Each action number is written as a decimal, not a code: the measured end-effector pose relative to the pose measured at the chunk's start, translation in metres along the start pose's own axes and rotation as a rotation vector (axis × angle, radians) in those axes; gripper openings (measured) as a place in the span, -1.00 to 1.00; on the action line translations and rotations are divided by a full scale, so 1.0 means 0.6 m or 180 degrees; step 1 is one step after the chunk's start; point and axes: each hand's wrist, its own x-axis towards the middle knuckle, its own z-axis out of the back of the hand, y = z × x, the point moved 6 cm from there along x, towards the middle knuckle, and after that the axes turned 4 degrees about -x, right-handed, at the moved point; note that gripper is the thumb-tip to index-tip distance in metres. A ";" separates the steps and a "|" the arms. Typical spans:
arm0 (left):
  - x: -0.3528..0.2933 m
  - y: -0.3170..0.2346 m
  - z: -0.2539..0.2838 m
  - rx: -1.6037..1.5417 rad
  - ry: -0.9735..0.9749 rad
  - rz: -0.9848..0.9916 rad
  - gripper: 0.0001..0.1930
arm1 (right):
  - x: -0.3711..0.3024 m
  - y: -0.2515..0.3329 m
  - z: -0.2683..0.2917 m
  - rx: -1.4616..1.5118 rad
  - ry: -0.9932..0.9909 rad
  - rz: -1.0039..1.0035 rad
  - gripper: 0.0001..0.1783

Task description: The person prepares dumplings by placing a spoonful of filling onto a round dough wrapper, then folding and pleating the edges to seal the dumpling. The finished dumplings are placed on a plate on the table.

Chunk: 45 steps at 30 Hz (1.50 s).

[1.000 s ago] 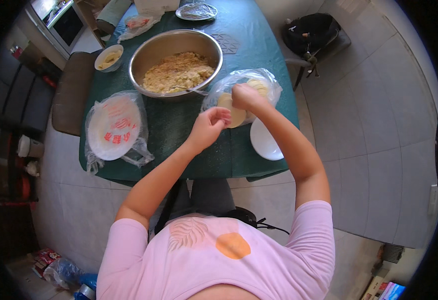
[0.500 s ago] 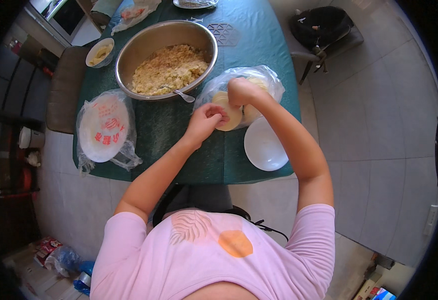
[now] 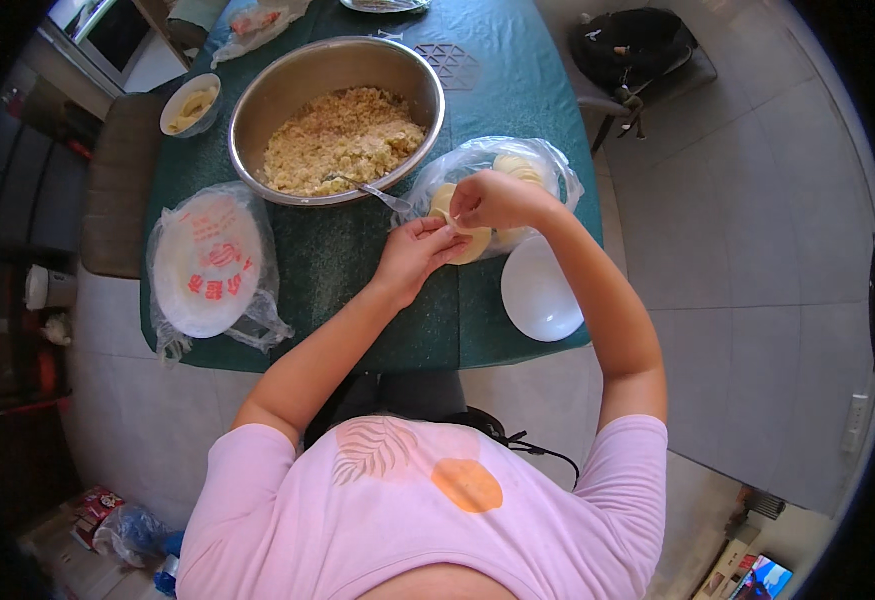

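Note:
My left hand (image 3: 418, 258) and my right hand (image 3: 496, 202) meet over a clear plastic bag (image 3: 565, 182) on the table's right side. The fingers of both are closed on the edge of a round, pale dough wrapper (image 3: 474, 246), partly hidden behind them. More dough wrappers (image 3: 520, 168) lie stacked in the bag beyond my right hand. To the left, a large steel basin (image 3: 248, 120) holds a crumbly yellowish filling (image 3: 343, 140). A spoon (image 3: 386, 197) rests in it, its clear handle over the rim towards my left hand.
A white bowl (image 3: 543, 295) stands beneath my right forearm. On the left lies a white plate in a plastic bag (image 3: 208, 265) with red print. Behind it sits a small bowl (image 3: 191, 106) with pale pieces inside. A green cloth (image 3: 358, 330) covers the table.
My right hand has drawn back from the wrappers towards my left hand. Both hands now come together at one wrapper's edge.

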 end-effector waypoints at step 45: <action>-0.196 -0.084 0.097 -0.1619 0.0366 -0.0297 -0.80 | -0.007 0.042 0.008 -0.1573 -0.1648 -0.0222 -0.75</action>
